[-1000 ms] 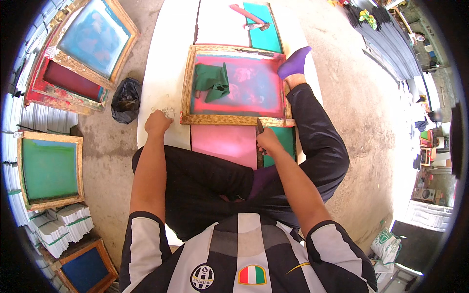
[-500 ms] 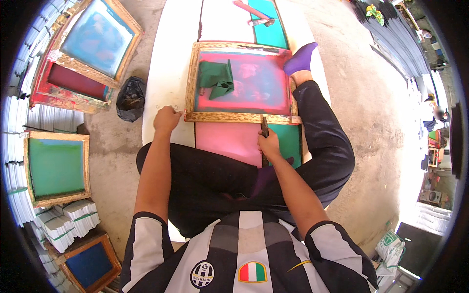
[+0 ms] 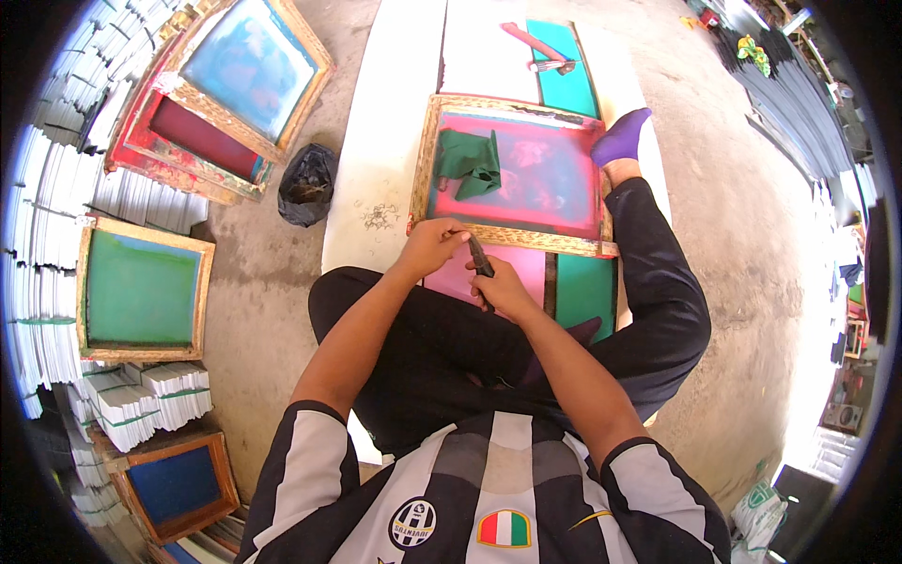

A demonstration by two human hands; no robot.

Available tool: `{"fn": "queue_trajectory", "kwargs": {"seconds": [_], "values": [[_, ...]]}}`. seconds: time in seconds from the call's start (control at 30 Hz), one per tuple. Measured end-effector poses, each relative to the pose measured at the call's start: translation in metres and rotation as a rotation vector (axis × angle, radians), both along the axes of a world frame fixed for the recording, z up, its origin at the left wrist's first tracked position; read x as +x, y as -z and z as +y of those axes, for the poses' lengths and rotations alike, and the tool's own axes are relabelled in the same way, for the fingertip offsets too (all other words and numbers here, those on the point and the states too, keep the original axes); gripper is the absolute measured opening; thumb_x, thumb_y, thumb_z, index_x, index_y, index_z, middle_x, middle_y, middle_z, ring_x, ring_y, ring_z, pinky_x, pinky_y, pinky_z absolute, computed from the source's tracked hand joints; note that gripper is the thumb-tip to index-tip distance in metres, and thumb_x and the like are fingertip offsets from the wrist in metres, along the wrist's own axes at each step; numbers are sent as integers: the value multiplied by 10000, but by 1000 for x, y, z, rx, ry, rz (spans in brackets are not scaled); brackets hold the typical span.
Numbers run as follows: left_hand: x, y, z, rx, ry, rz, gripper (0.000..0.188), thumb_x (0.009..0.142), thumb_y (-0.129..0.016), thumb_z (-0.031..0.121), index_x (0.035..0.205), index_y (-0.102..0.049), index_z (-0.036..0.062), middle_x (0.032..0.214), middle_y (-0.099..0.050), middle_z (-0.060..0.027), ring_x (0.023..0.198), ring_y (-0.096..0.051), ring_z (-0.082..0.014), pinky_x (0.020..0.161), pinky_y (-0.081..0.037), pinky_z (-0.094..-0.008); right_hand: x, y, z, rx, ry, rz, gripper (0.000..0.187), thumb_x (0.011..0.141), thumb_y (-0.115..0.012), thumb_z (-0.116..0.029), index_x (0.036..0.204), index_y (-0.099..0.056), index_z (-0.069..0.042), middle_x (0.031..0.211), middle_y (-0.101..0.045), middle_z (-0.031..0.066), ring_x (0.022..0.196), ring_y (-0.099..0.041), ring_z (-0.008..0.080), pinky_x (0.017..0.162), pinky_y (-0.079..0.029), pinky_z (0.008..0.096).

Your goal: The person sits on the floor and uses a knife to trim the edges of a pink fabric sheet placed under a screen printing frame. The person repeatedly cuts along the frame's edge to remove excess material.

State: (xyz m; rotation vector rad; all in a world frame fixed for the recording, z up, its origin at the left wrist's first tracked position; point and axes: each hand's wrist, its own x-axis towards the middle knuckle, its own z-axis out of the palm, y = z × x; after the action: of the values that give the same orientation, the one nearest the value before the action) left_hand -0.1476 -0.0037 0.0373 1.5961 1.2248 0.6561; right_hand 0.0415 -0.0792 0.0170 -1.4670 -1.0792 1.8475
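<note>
My right hand (image 3: 500, 289) is wrapped around a dark hand tool, which looks like pliers (image 3: 480, 256). At the tool's tip, the fingers of my left hand (image 3: 438, 246) are pinched together; what they hold, if anything, is too small to make out. Both hands are over the near edge of a wooden-framed printing screen (image 3: 526, 234), its mesh stained pink and blue. A crumpled green cloth (image 3: 470, 164) lies on the mesh. Small thin bits, perhaps staples (image 3: 381, 216), are scattered on the white bench (image 3: 376, 141) left of the frame.
A hammer (image 3: 540, 47) lies on the bench's far part. My sock-covered foot (image 3: 620, 137) rests against the frame's right side. On the floor at left are a black plastic bag (image 3: 307, 185), a green-meshed screen (image 3: 141, 291) and stacks of white sheets (image 3: 122, 404).
My left hand has left the bench beside the frame's corner and come right to the tool's tip. My right hand has brought the tool leftward, off the frame's near bar.
</note>
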Motion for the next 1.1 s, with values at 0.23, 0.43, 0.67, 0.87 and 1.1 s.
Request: {"fn": "queue_trajectory", "kwargs": {"seconds": [0.23, 0.43, 0.67, 0.87, 1.1], "values": [[-12, 13, 6, 20, -59, 38, 248, 943, -686, 250, 961, -716, 4, 728, -676, -87, 632, -645, -160, 603, -519, -320, 2, -34, 2, -229, -21, 161, 443, 987, -571, -157, 1401, -477, -33, 923, -655, 151, 745, -665, 210, 604, -540, 333], [-34, 26, 23, 124, -296, 428, 258, 874, -715, 253, 888, -751, -3, 842, -728, -191, 766, -713, -324, 730, -544, -406, 42, -1, -3, -136, 210, -41, 357, 925, -590, -134, 1253, -531, -7, 853, -638, 123, 690, -651, 206, 602, -537, 355], [-78, 20, 47, 16, -492, 633, 304, 864, -726, 338, 954, -768, 51, 916, -746, -170, 888, -721, -347, 796, -557, -443, 103, 36, -1, -95, 340, -343, 202, 859, -587, -113, 992, -551, 34, 738, -588, 105, 579, -598, 227, 515, -485, 408], [-99, 12, 55, -71, -564, 742, 352, 833, -740, 365, 957, -771, 36, 959, -746, -185, 926, -718, -349, 828, -549, -440, 115, 43, 8, -83, 268, -454, 158, 813, -571, -108, 871, -566, 39, 663, -583, 150, 528, -596, 290, 504, -464, 446], [-103, 18, 58, -149, -512, 910, 340, 830, -747, 375, 970, -764, 65, 1021, -743, -171, 973, -715, -342, 829, -556, -451, 115, 41, 21, -85, 135, -681, 196, 809, -538, -116, 797, -595, 72, 646, -621, 199, 549, -647, 330, 520, -489, 470]]}}
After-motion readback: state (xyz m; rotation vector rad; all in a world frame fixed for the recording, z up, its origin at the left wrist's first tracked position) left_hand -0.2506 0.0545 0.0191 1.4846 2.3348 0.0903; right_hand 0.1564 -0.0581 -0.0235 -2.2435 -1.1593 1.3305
